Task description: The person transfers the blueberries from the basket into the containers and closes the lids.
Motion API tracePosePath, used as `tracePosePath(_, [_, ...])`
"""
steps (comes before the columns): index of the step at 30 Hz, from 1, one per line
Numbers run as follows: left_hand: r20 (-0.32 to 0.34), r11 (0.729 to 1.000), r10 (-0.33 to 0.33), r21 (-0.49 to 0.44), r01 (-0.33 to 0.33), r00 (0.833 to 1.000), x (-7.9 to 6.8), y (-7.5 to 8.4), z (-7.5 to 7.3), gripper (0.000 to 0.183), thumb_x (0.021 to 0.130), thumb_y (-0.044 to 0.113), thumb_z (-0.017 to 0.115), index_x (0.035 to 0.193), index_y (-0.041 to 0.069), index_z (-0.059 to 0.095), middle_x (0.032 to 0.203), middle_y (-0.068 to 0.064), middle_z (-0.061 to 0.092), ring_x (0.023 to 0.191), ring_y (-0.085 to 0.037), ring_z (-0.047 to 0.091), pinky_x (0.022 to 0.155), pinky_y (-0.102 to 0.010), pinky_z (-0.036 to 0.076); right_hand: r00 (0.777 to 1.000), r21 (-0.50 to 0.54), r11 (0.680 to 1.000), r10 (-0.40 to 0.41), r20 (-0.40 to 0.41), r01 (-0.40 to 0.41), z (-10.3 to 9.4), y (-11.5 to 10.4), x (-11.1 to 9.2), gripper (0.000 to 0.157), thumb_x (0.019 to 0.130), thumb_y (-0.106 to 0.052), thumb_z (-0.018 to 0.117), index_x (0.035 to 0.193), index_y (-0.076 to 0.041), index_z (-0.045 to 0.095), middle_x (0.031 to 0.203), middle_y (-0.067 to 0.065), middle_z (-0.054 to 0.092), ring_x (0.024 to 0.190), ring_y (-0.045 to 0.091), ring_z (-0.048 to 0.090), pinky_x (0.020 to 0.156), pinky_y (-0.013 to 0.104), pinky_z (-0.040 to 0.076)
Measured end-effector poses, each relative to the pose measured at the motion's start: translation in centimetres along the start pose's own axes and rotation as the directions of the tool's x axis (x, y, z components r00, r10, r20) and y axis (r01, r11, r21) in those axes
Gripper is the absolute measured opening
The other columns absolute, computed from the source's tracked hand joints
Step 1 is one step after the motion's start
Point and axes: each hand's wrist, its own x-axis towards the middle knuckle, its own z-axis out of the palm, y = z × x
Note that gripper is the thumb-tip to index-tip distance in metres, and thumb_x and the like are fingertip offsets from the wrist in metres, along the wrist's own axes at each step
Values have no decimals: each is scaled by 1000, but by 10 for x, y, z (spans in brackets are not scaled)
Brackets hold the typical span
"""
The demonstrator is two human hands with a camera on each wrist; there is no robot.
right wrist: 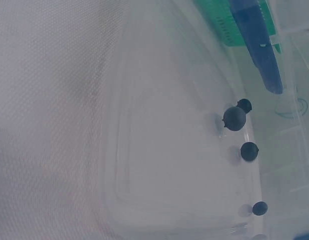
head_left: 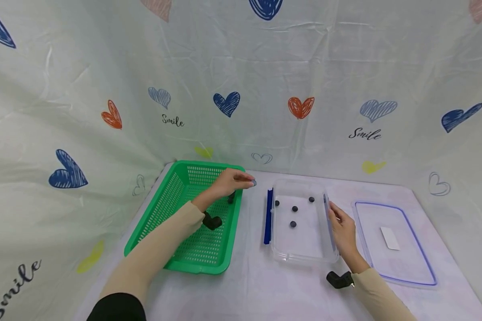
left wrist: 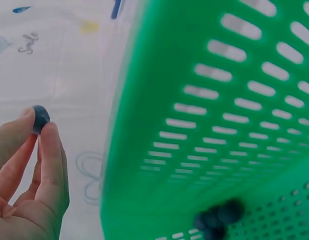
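In the head view, my left hand (head_left: 233, 180) is raised over the far right edge of the green basket (head_left: 234, 240). Its thumb and fingertips pinch a blueberry (left wrist: 40, 119), seen close in the left wrist view. More blueberries (left wrist: 219, 216) lie clustered in a corner of the basket, partly behind my arm in the head view. To the right stands a clear plastic box (head_left: 305, 257) with several blueberries (head_left: 295, 208) spread on its bottom. My right hand (head_left: 343, 229) holds the box by its right side; the right wrist view does not show the hand.
A blue side flap (head_left: 268, 217) hangs on the box's left side. Right of the box lies a clear lid (head_left: 401, 263) with a blue rim and a white label (head_left: 390, 238). Behind the table hangs a sheet (head_left: 265, 58) printed with hearts.
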Motion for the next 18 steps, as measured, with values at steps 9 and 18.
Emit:
tracePosePath(9, [47, 999, 36, -7, -36, 998, 8, 11, 18, 25, 93, 19, 73, 114, 6, 75, 109, -4, 72, 100, -18, 67, 91, -38, 55, 1000, 15, 1000, 8, 4, -9, 0, 3, 1, 42, 106, -18, 53, 142, 2, 53, 140, 22, 54, 93, -11, 49, 76, 2, 40])
tracePosePath(18, [71, 998, 69, -11, -69, 995, 20, 22, 38, 24, 93, 18, 74, 113, 5, 75, 106, -5, 73, 96, -16, 67, 86, -31, 56, 1000, 27, 1000, 2, 2, -2, 0, 3, 3, 41, 105, -18, 55, 141, 0, 54, 136, 21, 58, 91, -6, 51, 74, 3, 42])
